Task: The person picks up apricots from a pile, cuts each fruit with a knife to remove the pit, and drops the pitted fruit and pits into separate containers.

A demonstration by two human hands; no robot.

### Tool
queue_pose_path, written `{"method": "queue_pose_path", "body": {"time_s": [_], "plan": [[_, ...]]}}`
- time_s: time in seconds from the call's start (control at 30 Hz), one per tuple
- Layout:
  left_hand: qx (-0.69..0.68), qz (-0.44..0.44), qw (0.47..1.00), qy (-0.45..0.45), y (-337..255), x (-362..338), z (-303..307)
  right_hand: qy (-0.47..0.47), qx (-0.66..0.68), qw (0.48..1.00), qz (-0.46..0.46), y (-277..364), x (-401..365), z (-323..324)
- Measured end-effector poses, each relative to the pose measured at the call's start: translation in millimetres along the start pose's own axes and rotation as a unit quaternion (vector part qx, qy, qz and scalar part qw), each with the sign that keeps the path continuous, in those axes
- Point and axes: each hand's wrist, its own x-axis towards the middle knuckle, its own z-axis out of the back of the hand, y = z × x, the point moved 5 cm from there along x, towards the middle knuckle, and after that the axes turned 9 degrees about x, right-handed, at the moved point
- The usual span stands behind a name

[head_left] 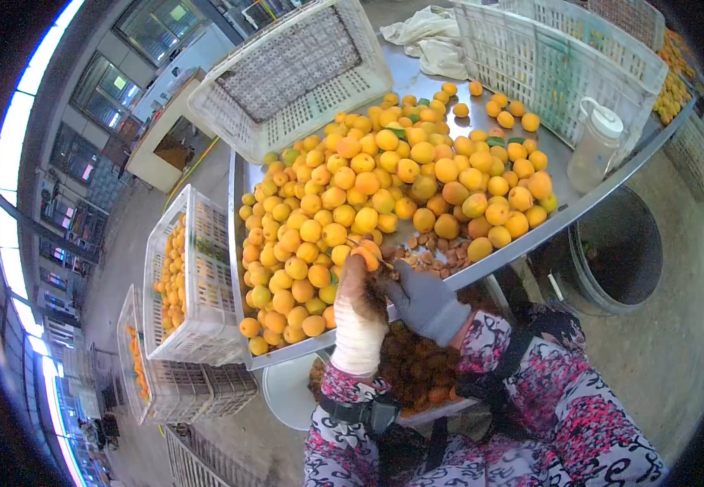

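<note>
My left hand (pixel 355 294), with a white wrap around the wrist, grips an orange apricot (pixel 367 252) near the front edge of the metal table. My right hand (pixel 428 302), in a grey glove, is closed right beside that fruit. A small dark, thin thing shows at its fingertips, too small to name. Just beyond the hands lies a scatter of brown apricot pits (pixel 429 253). A large heap of whole apricots (pixel 335 191) covers much of the table. Below my hands, a container holds dark orange-brown pieces (pixel 418 367), partly hidden by my arms.
Plastic crates (pixel 295 77) stand tilted at the table's back, and another crate (pixel 559 69) is at the right. A lidded clear jug (pixel 595 146) sits near the right edge. A dark bucket (pixel 618 247) stands on the floor. Crates of apricots (pixel 198 276) are stacked at the left.
</note>
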Motion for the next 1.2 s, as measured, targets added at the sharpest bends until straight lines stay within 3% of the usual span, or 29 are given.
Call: {"method": "queue_pose_path", "body": {"time_s": [0.03, 0.1, 0.17, 0.23, 0.3, 0.4, 0.47, 0.57, 0.67, 0.77, 0.83, 0.9, 0.97, 1.03, 1.07, 1.13, 1.2], "plan": [[0.078, -0.061, 0.995, -0.026, -10, -1, -3, 0.000, 0.000, 1.000, 0.000, -1, 3, 4], [0.122, -0.076, 0.990, -0.009, -9, 6, 10, 0.006, 0.088, 0.994, 0.070, 3, 6, 10], [0.166, -0.092, 0.982, 0.009, -9, 8, 10, 0.015, 0.072, 0.995, 0.066, 2, 4, 4], [-0.055, 0.041, 0.997, 0.038, 9, 4, 1, -0.037, 0.047, 0.998, 0.033, 4, -3, 2], [-0.078, 0.041, 0.995, 0.046, 4, 1, -5, -0.028, 0.054, 0.998, 0.036, -6, 1, -3], [-0.029, 0.050, 0.997, 0.042, -3, 4, 1, 0.002, 0.063, 0.998, 0.027, -11, 5, 3], [0.083, -0.026, 0.996, 0.009, -12, 8, 11, 0.024, 0.062, 0.998, 0.017, -4, 7, 15], [0.175, -0.068, 0.982, 0.035, -13, 11, 14, 0.060, 0.054, 0.996, 0.022, 2, 4, 12], [-0.031, 0.043, 0.999, -0.005, 21, 11, 9, -0.023, 0.121, 0.992, 0.041, -8, -2, -6], [-0.004, 0.030, 1.000, 0.001, 11, 6, -2, -0.045, 0.088, 0.995, 0.014, -5, -5, -3], [0.014, 0.053, 0.998, 0.026, 6, 8, 6, -0.007, 0.094, 0.995, 0.015, -5, 1, 3], [0.113, -0.020, 0.993, 0.013, 0, 17, 17, -0.002, 0.091, 0.995, 0.026, -8, 3, 6], [0.100, -0.013, 0.995, -0.012, -3, 17, 17, 0.004, 0.090, 0.995, 0.035, -10, 4, 3], [0.156, -0.087, 0.983, -0.033, -13, 11, 13, 0.021, 0.101, 0.995, 0.018, -12, 4, -3], [0.157, -0.087, 0.983, -0.033, -10, 10, 11, 0.022, 0.101, 0.994, 0.018, -10, 1, -8], [-0.016, 0.028, 0.999, -0.032, 8, 8, 9, -0.072, 0.095, 0.991, 0.061, 0, -7, -7], [0.010, 0.026, 0.999, -0.031, 5, 4, 3, -0.040, 0.045, 0.998, 0.007, 3, -8, -3]]}}
